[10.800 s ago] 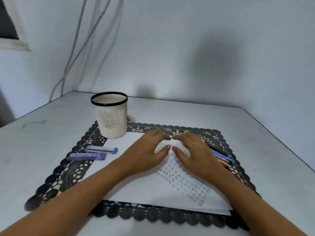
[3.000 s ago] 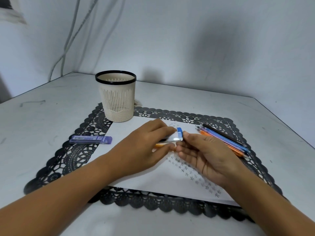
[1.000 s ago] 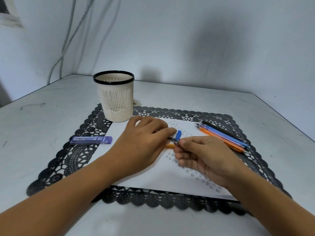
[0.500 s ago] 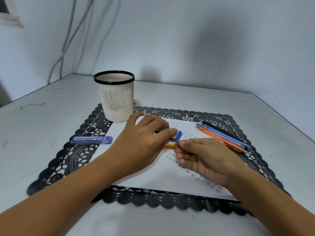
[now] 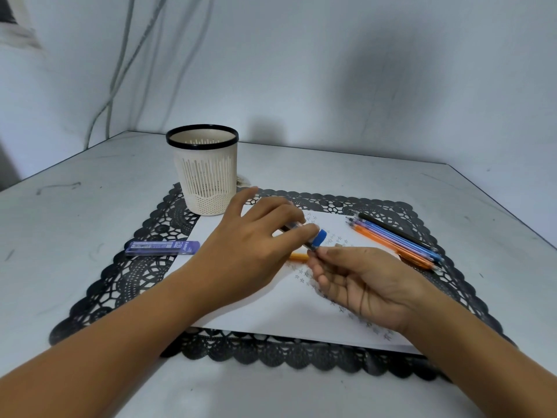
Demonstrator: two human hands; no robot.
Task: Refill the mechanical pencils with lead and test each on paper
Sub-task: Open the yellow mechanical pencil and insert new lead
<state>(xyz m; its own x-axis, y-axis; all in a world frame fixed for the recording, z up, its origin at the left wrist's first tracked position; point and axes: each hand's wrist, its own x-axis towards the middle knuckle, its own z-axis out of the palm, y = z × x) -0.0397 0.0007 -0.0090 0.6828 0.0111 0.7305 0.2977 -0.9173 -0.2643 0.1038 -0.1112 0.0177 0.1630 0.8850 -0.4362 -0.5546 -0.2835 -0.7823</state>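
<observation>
My left hand [image 5: 250, 254] grips a clear lead case with a blue cap [image 5: 318, 239], tilted cap-down towards my right hand. My right hand [image 5: 364, 282] pinches the end of an orange mechanical pencil [image 5: 297, 256] just below that cap; most of the pencil is hidden by my hands. Both hands hover over a white sheet of paper [image 5: 271, 315] marked with rows of small stars. Several more mechanical pencils [image 5: 398, 240], orange, purple, blue and black, lie side by side at the paper's right edge.
A second, purple lead case [image 5: 162, 248] lies on the black lace mat [image 5: 126, 276] to the left. A cream slotted pencil cup [image 5: 205, 173] stands at the mat's back left corner. The grey table [image 5: 75, 212] ends at walls behind and to the left.
My left hand has tipped the lead case so its blue cap points down at my right fingertips, and my left fingers have lifted and spread. The right hand has stayed almost still.
</observation>
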